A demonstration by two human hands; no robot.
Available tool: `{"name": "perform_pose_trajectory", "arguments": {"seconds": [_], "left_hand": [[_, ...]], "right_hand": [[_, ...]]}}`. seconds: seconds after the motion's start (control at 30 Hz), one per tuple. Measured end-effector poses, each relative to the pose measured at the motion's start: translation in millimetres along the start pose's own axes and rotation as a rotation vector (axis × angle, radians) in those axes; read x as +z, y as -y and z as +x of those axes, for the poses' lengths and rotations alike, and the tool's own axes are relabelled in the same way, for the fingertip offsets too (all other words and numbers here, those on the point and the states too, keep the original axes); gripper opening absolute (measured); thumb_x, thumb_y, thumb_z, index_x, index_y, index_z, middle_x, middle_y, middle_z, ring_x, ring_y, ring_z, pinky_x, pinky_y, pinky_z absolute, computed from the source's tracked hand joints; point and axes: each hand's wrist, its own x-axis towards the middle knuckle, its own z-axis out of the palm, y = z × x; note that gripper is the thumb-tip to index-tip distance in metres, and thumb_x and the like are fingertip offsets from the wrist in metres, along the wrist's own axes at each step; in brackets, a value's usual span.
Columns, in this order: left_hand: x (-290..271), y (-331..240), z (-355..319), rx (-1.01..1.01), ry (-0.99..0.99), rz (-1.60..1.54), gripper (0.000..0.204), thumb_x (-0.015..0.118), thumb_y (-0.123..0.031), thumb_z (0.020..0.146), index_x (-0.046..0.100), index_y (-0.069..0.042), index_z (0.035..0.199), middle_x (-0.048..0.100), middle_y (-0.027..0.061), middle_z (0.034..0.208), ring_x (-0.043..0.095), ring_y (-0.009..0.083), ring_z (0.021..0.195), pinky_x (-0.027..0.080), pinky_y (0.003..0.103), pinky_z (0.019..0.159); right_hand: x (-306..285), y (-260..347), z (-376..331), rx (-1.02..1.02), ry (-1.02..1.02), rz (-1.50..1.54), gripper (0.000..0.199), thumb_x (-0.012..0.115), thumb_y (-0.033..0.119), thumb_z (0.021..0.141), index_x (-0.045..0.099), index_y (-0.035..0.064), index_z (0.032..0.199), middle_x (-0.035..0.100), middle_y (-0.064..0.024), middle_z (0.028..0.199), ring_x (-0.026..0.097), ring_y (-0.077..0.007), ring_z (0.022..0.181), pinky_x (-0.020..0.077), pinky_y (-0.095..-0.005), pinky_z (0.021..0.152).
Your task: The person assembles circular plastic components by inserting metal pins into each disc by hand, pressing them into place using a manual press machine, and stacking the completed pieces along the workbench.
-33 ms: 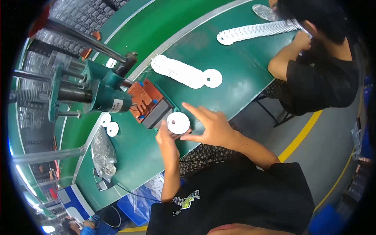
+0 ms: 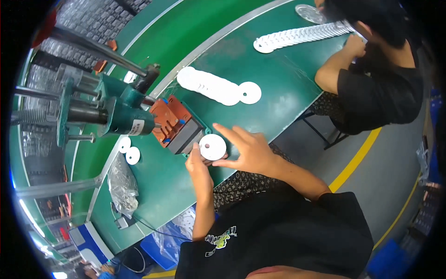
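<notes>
My left hand holds a flat white disc with a small off-centre hole. Its thumb lies at the disc's left edge, and its other fingers are partly hidden underneath. To the right is my right hand, open, with thumb and forefinger spread wide around the disc's right side. The right thumb tip comes close to the disc's lower edge; I cannot tell if they touch. Just beyond the disc stands an orange fixture with a grey block on its near side, under a green press.
An overlapping row of white discs lies beyond the fixture, with a single disc at its right end. Two discs and a clear plastic bag lie left. A co-worker sits at right by another disc row.
The whole view has shifted slightly, with the table and press a little further left. Both hands and the disc keep nearly the same pose.
</notes>
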Motion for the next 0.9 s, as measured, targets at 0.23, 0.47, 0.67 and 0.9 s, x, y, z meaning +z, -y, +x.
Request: {"name": "perform_pose_trajectory", "arguments": {"seconds": [0.23, 0.47, 0.67, 0.9], "left_hand": [[2.6, 13.0, -5.0, 0.097, 0.000, 0.038, 0.036, 0.047, -0.028, 0.102, 0.064, 0.002, 0.092, 0.064, 0.0028, 0.077, 0.060, 0.0097, 0.065, 0.045, 0.023, 0.057], [7.8, 10.5, -13.9, 0.216, 0.058, 0.275, 0.035, 0.048, -0.025, 0.102, 0.064, 0.003, 0.090, 0.064, 0.0023, 0.074, 0.055, 0.0074, 0.062, 0.044, 0.024, 0.058], [6.2, 10.6, -24.9, 0.184, 0.144, 0.193, 0.033, 0.049, -0.021, 0.101, 0.064, 0.007, 0.090, 0.070, 0.0143, 0.075, 0.067, 0.0156, 0.072, 0.053, 0.027, 0.071], [3.0, 16.6, -22.8, 0.236, 0.169, 0.181, 0.026, 0.052, -0.015, 0.099, 0.064, 0.006, 0.089, 0.069, 0.0121, 0.073, 0.067, 0.0143, 0.071, 0.052, 0.026, 0.070]], "right_hand": [[-0.4, 6.2, -14.7, -0.015, 0.084, -0.188, 0.077, 0.080, 0.043, 0.068, 0.054, 0.0056, 0.131, 0.050, -0.0087, 0.085, 0.058, -0.0238, 0.065, 0.0491, -0.0350, 0.054], [-9.6, 8.0, -14.7, -0.062, 0.121, -0.269, 0.069, 0.077, 0.040, 0.072, 0.054, 0.0054, 0.128, 0.053, -0.0096, 0.090, 0.062, -0.0256, 0.072, 0.0504, -0.0364, 0.056], [-88.8, -24.9, 32.2, 0.165, 0.029, -0.269, 0.063, 0.074, 0.019, 0.068, 0.056, 0.0053, 0.127, 0.057, -0.0156, 0.099, 0.061, -0.0320, 0.091, 0.0490, -0.0383, 0.077], [-95.7, -65.4, 78.0, 0.133, 0.423, -0.505, 0.069, 0.070, 0.028, 0.069, 0.052, 0.0111, 0.133, 0.056, -0.0146, 0.102, 0.059, -0.0340, 0.093, 0.0476, -0.0397, 0.079]]}}
